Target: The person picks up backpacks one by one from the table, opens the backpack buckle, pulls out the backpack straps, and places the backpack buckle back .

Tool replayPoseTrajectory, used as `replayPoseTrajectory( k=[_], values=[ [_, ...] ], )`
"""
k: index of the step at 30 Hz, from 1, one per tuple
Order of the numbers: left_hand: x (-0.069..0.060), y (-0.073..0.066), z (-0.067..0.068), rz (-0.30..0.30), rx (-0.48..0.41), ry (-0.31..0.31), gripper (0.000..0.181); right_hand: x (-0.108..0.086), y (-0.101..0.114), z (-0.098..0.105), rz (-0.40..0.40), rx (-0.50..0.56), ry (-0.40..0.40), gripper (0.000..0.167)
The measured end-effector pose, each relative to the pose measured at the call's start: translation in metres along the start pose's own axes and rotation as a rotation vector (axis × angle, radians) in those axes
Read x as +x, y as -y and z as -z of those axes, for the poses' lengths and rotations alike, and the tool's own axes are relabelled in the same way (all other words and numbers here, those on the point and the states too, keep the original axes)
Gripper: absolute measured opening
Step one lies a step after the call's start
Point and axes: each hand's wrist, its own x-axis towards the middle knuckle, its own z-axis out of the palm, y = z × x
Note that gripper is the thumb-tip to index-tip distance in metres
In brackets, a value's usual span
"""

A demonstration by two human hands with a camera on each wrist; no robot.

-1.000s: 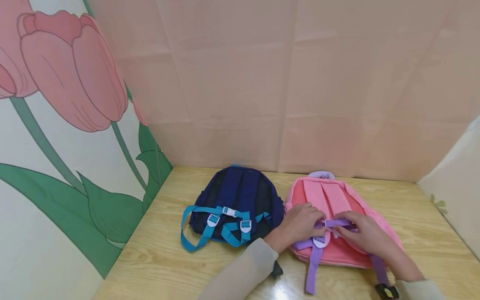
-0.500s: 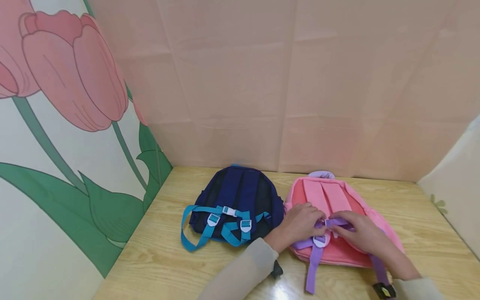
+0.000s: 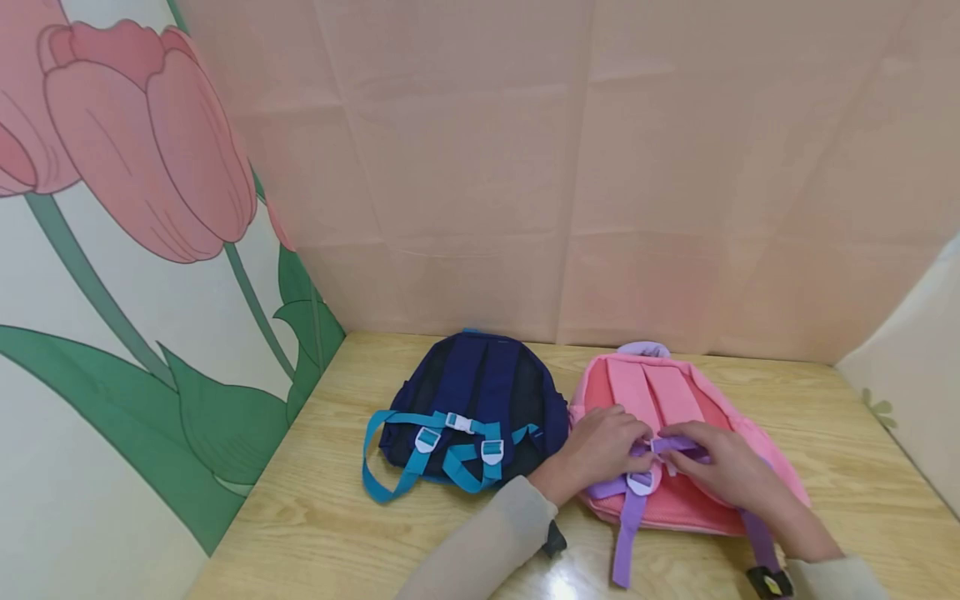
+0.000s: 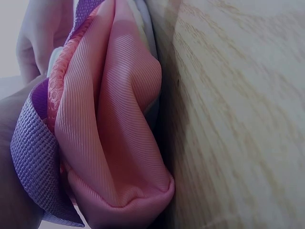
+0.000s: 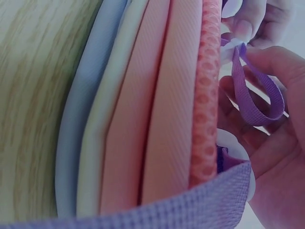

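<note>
The pink backpack (image 3: 667, 396) lies strap side up on the wooden table (image 3: 300, 500), toward four o'clock in the head view. Over its lower back, the left hand (image 3: 603, 442) comes in from eight o'clock and pinches the white buckle (image 3: 655, 447). The right hand (image 3: 727, 467), in from four o'clock, pinches the purple strap (image 3: 681, 444) between thumb and forefinger, though the fingers partly hide where one grip ends. A loose purple tail (image 3: 624, 546) points toward seven o'clock. The lilac handle (image 3: 643, 349) sits at eleven o'clock. Just beside, toward nine o'clock, is a navy backpack (image 3: 480, 375), its teal loop (image 3: 372, 467) spreading toward eight.
</note>
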Motion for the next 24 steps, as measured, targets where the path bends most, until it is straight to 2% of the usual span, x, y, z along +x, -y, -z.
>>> replayPoseTrajectory(
  k=[12,18,24],
  values=[
    [0.0032,0.0013,0.0043,-0.004,-0.003,-0.009,0.034,0.003,-0.001,0.0003,0.006,-0.049,-0.048,0.028],
    [0.0041,0.0011,0.0051,-0.003,-0.003,-0.004,0.033,0.0011,-0.0028,0.0031,-0.004,-0.02,-0.076,0.025],
    [0.0009,0.001,0.0035,0.0,-0.006,-0.014,0.031,-0.0014,-0.0032,0.003,0.015,0.042,-0.093,0.029]
  ],
)
